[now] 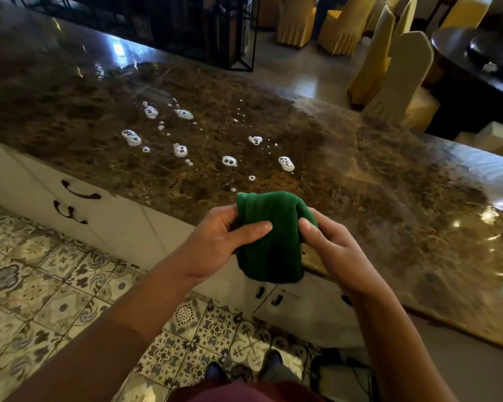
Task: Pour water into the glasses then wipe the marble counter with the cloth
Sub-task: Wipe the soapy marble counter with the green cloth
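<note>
A folded dark green cloth point(269, 242) hangs between both hands, just above the near edge of the brown marble counter point(375, 181). My left hand point(215, 242) grips its left side with the thumb across the front. My right hand point(328, 242) pinches its right side. Several white foamy droplets and small puddles point(183, 149) are scattered over the counter beyond the cloth. No glasses or water vessel are in view.
White cabinet fronts with dark handles point(79, 195) run under the counter. Patterned floor tiles point(41, 300) lie below, with my shoes point(244, 369) near the bottom. Chairs in yellow covers point(389, 71) and a dark round table point(476, 53) stand beyond the counter.
</note>
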Demonstrator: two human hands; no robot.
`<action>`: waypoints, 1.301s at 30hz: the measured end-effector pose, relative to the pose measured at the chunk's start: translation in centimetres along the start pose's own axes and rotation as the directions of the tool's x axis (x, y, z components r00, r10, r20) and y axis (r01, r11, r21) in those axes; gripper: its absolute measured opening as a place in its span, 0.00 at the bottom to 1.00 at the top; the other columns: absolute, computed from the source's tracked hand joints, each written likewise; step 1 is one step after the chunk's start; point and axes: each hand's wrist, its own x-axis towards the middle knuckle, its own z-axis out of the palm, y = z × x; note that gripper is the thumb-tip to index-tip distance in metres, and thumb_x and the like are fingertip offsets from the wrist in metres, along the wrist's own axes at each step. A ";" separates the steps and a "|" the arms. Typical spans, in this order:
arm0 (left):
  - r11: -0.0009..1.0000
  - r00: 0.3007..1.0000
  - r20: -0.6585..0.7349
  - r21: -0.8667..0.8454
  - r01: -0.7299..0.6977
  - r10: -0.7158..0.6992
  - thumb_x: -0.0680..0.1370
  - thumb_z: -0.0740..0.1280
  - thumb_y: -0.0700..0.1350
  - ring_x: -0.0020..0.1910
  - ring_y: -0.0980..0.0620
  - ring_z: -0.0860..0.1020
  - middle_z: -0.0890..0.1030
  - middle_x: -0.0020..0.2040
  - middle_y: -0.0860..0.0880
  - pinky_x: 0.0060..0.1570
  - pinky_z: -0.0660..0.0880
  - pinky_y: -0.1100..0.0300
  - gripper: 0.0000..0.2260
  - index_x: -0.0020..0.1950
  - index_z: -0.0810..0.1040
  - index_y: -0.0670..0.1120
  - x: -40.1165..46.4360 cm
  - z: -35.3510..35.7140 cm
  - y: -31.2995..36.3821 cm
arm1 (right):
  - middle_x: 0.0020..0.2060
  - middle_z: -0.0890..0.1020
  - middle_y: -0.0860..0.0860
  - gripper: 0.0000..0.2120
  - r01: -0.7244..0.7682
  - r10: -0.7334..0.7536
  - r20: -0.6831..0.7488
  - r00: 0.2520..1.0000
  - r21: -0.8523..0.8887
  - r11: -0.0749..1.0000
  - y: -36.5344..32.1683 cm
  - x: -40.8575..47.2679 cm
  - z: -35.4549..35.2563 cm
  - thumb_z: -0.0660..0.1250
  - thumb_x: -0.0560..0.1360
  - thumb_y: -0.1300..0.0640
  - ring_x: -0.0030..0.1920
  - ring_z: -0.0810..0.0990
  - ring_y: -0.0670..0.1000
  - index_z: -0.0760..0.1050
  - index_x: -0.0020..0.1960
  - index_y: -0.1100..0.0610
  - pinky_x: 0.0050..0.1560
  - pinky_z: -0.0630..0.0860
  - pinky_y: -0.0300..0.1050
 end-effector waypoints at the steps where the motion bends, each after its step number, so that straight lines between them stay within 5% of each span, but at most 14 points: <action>1: 1.000 1.000 0.000 -0.022 0.008 -0.008 0.74 0.72 0.44 0.63 0.45 0.82 0.85 0.60 0.44 0.60 0.79 0.53 0.14 0.58 0.87 0.50 0.1 -0.3 0.1 | 0.56 0.84 0.54 0.17 0.015 -0.016 -0.035 0.999 -0.006 1.000 0.1 0.4 0.3 0.57 0.86 0.56 0.56 0.84 0.56 0.75 0.71 0.62 0.56 0.80 0.51; 4: 1.000 0.999 -0.042 -0.006 0.006 -0.006 0.74 0.72 0.43 0.63 0.45 0.82 0.85 0.59 0.44 0.61 0.79 0.53 0.13 0.58 0.87 0.50 0.7 -1.2 0.2 | 0.50 0.86 0.55 0.16 0.049 -0.043 -0.134 0.990 0.041 0.998 0.0 1.8 0.4 0.58 0.84 0.57 0.49 0.85 0.53 0.79 0.64 0.62 0.49 0.81 0.46; 10: 0.999 0.980 -0.197 0.034 0.014 -0.007 0.76 0.72 0.43 0.63 0.44 0.82 0.85 0.60 0.43 0.57 0.81 0.54 0.15 0.62 0.82 0.47 3.8 -2.9 0.5 | 0.52 0.85 0.62 0.14 0.090 -0.030 -0.193 0.981 0.311 0.946 -0.6 4.8 -1.8 0.63 0.84 0.53 0.52 0.84 0.60 0.84 0.60 0.58 0.52 0.80 0.54; 15: 0.994 0.989 -0.098 0.000 0.109 -0.108 0.61 0.83 0.61 0.66 0.52 0.80 0.84 0.62 0.50 0.59 0.78 0.60 0.41 0.68 0.73 0.47 7.0 -2.3 0.7 | 0.49 0.88 0.58 0.16 0.035 0.034 -0.119 0.992 0.534 0.845 -0.2 7.8 -3.6 0.64 0.79 0.53 0.48 0.87 0.55 0.86 0.57 0.58 0.48 0.83 0.45; 17: 0.989 0.984 -0.101 0.029 0.148 -0.144 0.60 0.83 0.61 0.60 0.54 0.83 0.87 0.56 0.52 0.54 0.80 0.61 0.34 0.61 0.79 0.50 8.0 -1.6 0.6 | 0.47 0.88 0.58 0.16 0.016 0.074 -0.149 0.986 0.529 0.849 0.3 8.7 -3.9 0.67 0.77 0.49 0.47 0.87 0.55 0.87 0.55 0.58 0.48 0.83 0.47; 20: 0.983 0.970 -0.241 0.162 0.083 -0.042 0.72 0.76 0.48 0.56 0.50 0.85 0.88 0.53 0.48 0.52 0.81 0.59 0.12 0.54 0.85 0.48 10.1 -0.8 0.4 | 0.49 0.88 0.61 0.17 -0.002 0.131 -0.250 0.959 0.458 0.889 1.2 9.3 -4.8 0.67 0.77 0.49 0.49 0.88 0.58 0.86 0.55 0.61 0.48 0.84 0.48; 24: 0.958 0.953 -0.289 0.287 -0.009 0.095 0.75 0.72 0.46 0.58 0.47 0.84 0.87 0.56 0.45 0.58 0.80 0.55 0.13 0.58 0.83 0.45 12.5 -0.6 -0.3 | 0.46 0.89 0.59 0.17 0.032 0.074 -0.358 0.931 0.281 0.959 2.7 9.2 -7.2 0.70 0.77 0.45 0.48 0.88 0.58 0.86 0.53 0.58 0.47 0.83 0.52; 28: 0.981 0.968 -0.233 0.190 -0.048 0.093 0.74 0.76 0.50 0.57 0.49 0.84 0.87 0.55 0.47 0.57 0.80 0.57 0.11 0.54 0.87 0.48 14.2 0.1 -0.7 | 0.57 0.86 0.60 0.29 -0.036 0.126 -0.180 0.976 0.433 0.901 5.6 9.8 -9.0 0.75 0.70 0.33 0.57 0.85 0.60 0.84 0.62 0.53 0.58 0.82 0.60; 30: 0.988 0.976 -0.206 0.152 -0.039 0.070 0.73 0.73 0.50 0.56 0.50 0.85 0.87 0.53 0.48 0.55 0.80 0.58 0.11 0.52 0.88 0.50 15.0 0.8 -0.4 | 0.59 0.86 0.62 0.28 -0.128 0.198 -0.048 0.979 0.610 0.782 7.1 9.9 -8.7 0.77 0.71 0.37 0.57 0.85 0.59 0.84 0.63 0.53 0.60 0.82 0.59; 33: 0.899 0.965 -0.195 0.431 -0.078 0.177 0.76 0.71 0.50 0.52 0.56 0.85 0.88 0.50 0.53 0.51 0.79 0.63 0.08 0.53 0.84 0.51 15.8 0.9 0.2 | 0.62 0.84 0.65 0.25 -0.206 0.191 0.091 0.977 0.619 0.758 8.1 9.8 -7.2 0.74 0.76 0.45 0.59 0.85 0.61 0.80 0.67 0.59 0.60 0.82 0.58; 35: 0.821 0.963 -0.163 0.564 -0.086 0.213 0.76 0.69 0.51 0.49 0.62 0.84 0.87 0.47 0.61 0.48 0.78 0.69 0.06 0.52 0.82 0.55 16.3 0.2 0.9 | 0.60 0.85 0.63 0.26 -0.158 0.202 -0.007 0.979 0.602 0.783 7.9 10.0 -6.5 0.78 0.73 0.45 0.60 0.85 0.63 0.82 0.64 0.59 0.61 0.81 0.60; 39: 0.755 0.966 -0.155 0.653 -0.055 0.205 0.78 0.70 0.51 0.50 0.64 0.84 0.85 0.48 0.65 0.47 0.77 0.71 0.06 0.54 0.81 0.59 17.8 -3.3 1.5 | 0.58 0.86 0.61 0.13 -0.046 0.218 -0.257 0.942 0.542 0.839 6.1 11.3 -6.3 0.70 0.77 0.58 0.60 0.85 0.62 0.83 0.60 0.59 0.59 0.83 0.57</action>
